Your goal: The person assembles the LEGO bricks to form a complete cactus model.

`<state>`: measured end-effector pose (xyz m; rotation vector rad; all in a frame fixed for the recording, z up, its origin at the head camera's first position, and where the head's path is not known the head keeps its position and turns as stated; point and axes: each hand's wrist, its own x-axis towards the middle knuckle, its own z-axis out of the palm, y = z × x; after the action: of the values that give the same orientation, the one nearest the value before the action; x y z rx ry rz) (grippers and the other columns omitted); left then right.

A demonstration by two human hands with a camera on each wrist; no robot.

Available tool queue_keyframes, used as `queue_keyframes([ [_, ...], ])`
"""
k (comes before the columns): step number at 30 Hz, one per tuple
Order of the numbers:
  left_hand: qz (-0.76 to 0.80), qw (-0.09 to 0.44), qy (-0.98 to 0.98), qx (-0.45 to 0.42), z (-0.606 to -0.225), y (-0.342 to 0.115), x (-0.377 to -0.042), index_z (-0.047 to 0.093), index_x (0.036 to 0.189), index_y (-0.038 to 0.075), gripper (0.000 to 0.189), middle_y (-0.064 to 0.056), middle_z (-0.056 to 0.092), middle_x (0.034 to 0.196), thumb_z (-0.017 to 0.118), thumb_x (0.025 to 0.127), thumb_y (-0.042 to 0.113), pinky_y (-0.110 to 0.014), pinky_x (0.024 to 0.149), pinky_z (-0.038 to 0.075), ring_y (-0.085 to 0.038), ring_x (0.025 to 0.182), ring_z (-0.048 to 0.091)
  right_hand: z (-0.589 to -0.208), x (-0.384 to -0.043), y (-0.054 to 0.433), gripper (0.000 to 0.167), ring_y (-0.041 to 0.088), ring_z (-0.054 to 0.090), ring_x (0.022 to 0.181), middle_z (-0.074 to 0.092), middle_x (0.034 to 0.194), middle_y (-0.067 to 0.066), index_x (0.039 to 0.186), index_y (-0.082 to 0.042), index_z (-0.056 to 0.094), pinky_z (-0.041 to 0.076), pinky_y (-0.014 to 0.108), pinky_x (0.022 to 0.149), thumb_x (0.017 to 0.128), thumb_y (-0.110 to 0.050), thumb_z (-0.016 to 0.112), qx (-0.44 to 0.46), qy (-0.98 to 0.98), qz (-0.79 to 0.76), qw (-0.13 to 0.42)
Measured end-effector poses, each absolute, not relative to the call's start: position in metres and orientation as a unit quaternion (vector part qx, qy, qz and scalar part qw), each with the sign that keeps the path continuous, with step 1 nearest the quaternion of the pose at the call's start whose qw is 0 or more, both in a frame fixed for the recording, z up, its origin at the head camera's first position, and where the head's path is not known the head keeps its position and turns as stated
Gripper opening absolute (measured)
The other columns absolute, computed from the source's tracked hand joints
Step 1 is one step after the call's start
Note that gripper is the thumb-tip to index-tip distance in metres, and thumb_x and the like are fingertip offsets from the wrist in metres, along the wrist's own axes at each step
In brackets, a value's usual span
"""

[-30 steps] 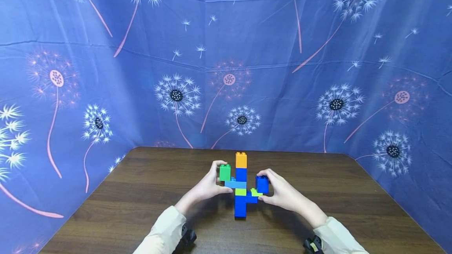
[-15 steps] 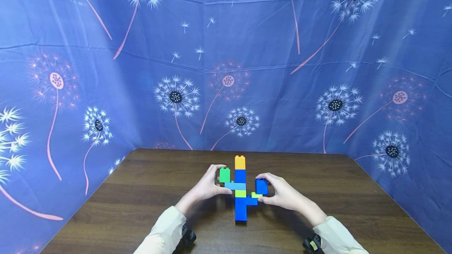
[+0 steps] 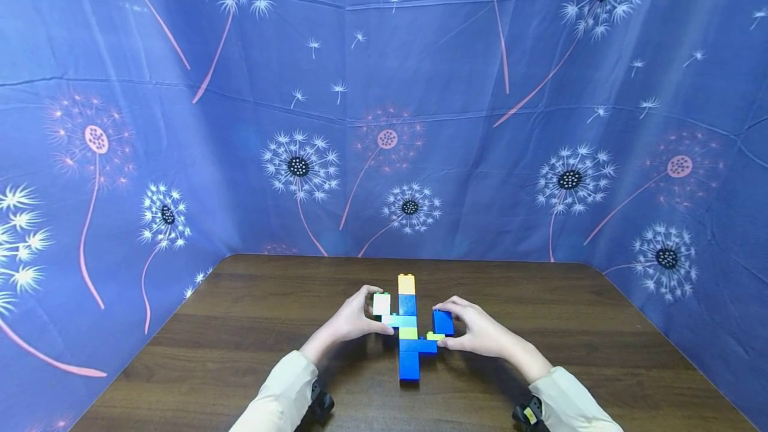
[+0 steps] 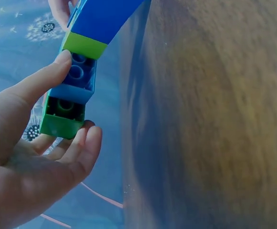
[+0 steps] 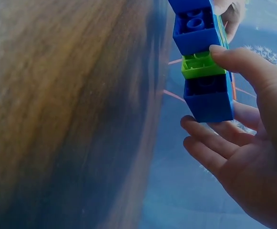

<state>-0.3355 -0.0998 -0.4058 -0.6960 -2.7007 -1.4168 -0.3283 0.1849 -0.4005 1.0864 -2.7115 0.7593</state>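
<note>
A figure of joined toy bricks (image 3: 409,360) stands between both hands, an orange brick (image 3: 407,285) at its top. My left hand (image 3: 354,317) holds its left arm: the thumb presses the underside of the light blue brick (image 4: 71,92), and fingers curl by the green brick (image 4: 62,126). That green brick looks nearly white from glare in the head view. On the other side my right hand (image 3: 480,332) grips the right arm, thumb at the lime brick (image 5: 202,70) and fingers beside the outer blue brick (image 5: 209,109). Hollow brick undersides show in both wrist views.
A brown wooden table (image 3: 270,292) lies beneath. Behind it hangs a blue cloth (image 3: 480,152) printed with dandelions. Black wrist cameras show near both pale sleeves (image 3: 279,385).
The brick figure has come down a little in the head view, its top more than its base, so it looks tilted. Both hands follow it slightly and keep their hold.
</note>
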Motion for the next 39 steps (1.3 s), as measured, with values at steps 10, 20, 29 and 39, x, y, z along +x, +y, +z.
queue_keyframes([
  [10,-0.410,-0.023,-0.889,-0.202,-0.410,-0.100,-0.340,0.048,0.126,-0.004,0.072,-0.010,0.060,0.102,0.083,0.070,0.024,-0.030,0.072,0.048,-0.017,0.086,0.056,-0.404,-0.331,0.186,0.064,0.029,0.057,0.109,0.058,0.121,0.013,0.126,0.000,0.052,0.048,0.047,0.089,0.079,-0.039,0.071,0.330,-0.903,0.275,0.004],
  [20,-0.438,-0.059,-0.875,-0.196,-0.412,-0.099,-0.342,0.047,0.128,-0.006,0.070,-0.015,0.054,0.113,0.081,0.073,0.021,-0.040,0.082,0.050,-0.023,0.094,0.056,-0.405,-0.335,0.188,0.059,0.022,0.059,0.098,0.062,0.114,0.006,0.123,-0.001,0.055,0.050,0.035,0.082,0.080,-0.037,0.071,0.328,-0.906,0.266,-0.005],
  [29,-0.430,-0.065,-0.879,-0.196,-0.421,-0.099,-0.347,0.047,0.129,-0.007,0.072,-0.017,0.058,0.115,0.081,0.073,0.023,-0.041,0.083,0.050,-0.024,0.095,0.058,-0.409,-0.338,0.190,0.054,0.022,0.058,0.095,0.059,0.111,0.007,0.120,-0.001,0.057,0.051,0.031,0.078,0.079,-0.034,0.072,0.344,-0.898,0.272,-0.016],
  [39,-0.443,-0.080,-0.870,-0.199,-0.425,-0.103,-0.349,0.044,0.133,-0.004,0.070,-0.019,0.053,0.124,0.078,0.077,0.021,-0.043,0.084,0.049,-0.026,0.100,0.057,-0.409,-0.339,0.189,0.060,0.031,0.059,0.103,0.058,0.118,0.014,0.126,0.004,0.053,0.050,0.047,0.086,0.083,-0.035,0.069,0.343,-0.897,0.276,-0.040],
])
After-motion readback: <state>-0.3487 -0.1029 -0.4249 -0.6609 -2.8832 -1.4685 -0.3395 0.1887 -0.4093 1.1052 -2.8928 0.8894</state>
